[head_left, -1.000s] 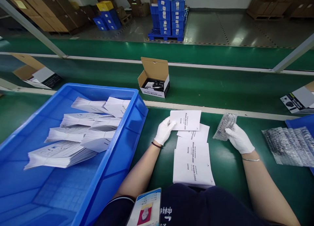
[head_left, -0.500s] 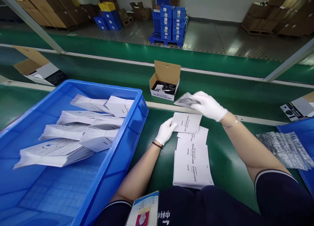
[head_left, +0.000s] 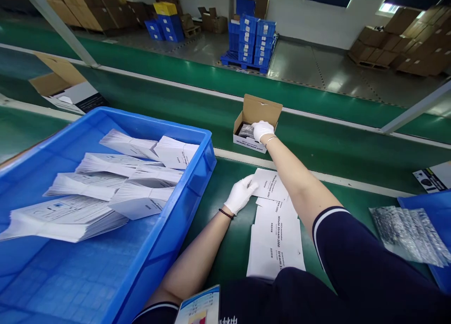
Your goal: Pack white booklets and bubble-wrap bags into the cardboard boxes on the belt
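My left hand (head_left: 241, 195), in a white glove, pinches the edge of a white printed booklet (head_left: 269, 184) above the front of the green bench. Below that booklet, more of the same lie in an overlapping stack (head_left: 275, 249) reaching toward my body. My gloved right hand (head_left: 262, 130) is inside an open carton (head_left: 249, 143) with a raised brown lid. Its fingers are on a small clear-and-grey plastic bag (head_left: 246, 131) in the carton; the fingertips are partly hidden.
A blue bin (head_left: 169, 220) with several fanned bundles of booklets (head_left: 141, 192) stands at left. Silvery plastic bags (head_left: 408, 235) lie at right over the edge of another blue bin (head_left: 431, 216). Further open cartons sit on the green belt at far left (head_left: 75, 96) and far right (head_left: 435, 177).
My right hand has moved forward and left from above the booklets, carrying the plastic bag into the open carton. My left hand still pinches the booklet. The view has shifted slightly.
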A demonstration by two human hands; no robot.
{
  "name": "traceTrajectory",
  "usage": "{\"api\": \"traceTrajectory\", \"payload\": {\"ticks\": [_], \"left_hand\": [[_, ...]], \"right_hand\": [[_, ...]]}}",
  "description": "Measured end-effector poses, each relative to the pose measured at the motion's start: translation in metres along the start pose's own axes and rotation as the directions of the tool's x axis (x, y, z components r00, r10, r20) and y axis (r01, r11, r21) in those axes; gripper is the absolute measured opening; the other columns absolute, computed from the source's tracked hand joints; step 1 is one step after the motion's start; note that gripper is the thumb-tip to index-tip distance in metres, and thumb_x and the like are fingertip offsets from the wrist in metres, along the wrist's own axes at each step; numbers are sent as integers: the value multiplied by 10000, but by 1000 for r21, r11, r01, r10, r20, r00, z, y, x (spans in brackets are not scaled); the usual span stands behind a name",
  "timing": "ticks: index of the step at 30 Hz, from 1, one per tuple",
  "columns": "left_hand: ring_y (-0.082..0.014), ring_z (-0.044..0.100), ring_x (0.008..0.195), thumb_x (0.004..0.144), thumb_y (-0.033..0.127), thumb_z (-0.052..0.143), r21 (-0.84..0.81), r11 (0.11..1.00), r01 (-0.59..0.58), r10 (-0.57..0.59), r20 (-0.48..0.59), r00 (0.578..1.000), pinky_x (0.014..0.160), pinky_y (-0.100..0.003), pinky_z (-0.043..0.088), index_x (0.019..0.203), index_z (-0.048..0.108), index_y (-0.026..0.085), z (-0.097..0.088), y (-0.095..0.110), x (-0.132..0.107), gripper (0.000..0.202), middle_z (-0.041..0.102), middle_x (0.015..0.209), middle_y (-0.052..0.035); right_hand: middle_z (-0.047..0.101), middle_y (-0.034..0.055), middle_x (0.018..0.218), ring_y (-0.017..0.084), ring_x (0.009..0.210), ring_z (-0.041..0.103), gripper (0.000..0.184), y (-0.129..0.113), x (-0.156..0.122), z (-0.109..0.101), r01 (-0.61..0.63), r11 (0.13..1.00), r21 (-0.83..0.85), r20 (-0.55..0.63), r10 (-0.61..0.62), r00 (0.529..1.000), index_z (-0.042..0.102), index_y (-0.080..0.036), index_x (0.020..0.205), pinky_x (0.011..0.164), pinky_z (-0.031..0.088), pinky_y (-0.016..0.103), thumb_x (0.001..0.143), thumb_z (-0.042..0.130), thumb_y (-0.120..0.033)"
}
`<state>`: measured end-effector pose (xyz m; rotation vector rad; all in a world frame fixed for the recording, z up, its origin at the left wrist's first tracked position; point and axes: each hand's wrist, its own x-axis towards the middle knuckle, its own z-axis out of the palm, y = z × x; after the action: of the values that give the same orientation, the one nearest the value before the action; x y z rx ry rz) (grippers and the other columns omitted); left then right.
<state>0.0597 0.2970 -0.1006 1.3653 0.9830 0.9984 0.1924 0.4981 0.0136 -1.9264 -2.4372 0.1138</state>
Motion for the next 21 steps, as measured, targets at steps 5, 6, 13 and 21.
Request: {"api": "traceTrajectory", "payload": {"ticks": [5, 6, 13, 21], "left_hand": [[-290, 620, 1168, 828, 364, 655, -41, 999, 17, -16, 10, 1000, 1055, -399, 463, 1194, 686, 212, 2, 3, 0, 397, 700, 1221, -69], [-289, 615, 1180, 830, 374, 652, -48, 999, 21, -21, 12, 1000, 1069, -402, 452, 1199, 682, 208, 2, 3, 0, 405, 694, 1235, -72], [-281, 562, 1274, 805, 421, 687, -250, 968, -21, 10, -45, 999, 1097, -398, 432, 1382, 516, 146, -3, 5, 6, 662, 590, 1388, -127], [-230, 680, 962, 781, 427, 691, -503, 864, 29, -76, -74, 994, 760, -317, 541, 1406, 488, 156, -7, 9, 11, 711, 603, 1340, -171]], "right_hand": [[596, 225, 1291, 388, 1189, 545, 419, 11, -11, 7, -139, 990, -6, 22, 139, 990, 648, -104, 1269, 955, 453, 504, 869, 584, -213], [635, 181, 1257, 354, 1142, 583, 390, 14, -11, 6, -126, 992, 24, 75, 124, 989, 675, -131, 1238, 946, 468, 456, 871, 588, -230], [600, 76, 1361, 269, 1206, 563, 418, 32, -65, -12, 14, 979, 202, 69, -29, 997, 622, -192, 1327, 1012, 431, 368, 982, 407, -291], [622, 127, 1284, 305, 1206, 523, 330, -7, -196, 9, 531, 846, -37, -22, -532, 846, 661, -202, 1231, 1035, 375, 477, 928, 533, -182]]}}
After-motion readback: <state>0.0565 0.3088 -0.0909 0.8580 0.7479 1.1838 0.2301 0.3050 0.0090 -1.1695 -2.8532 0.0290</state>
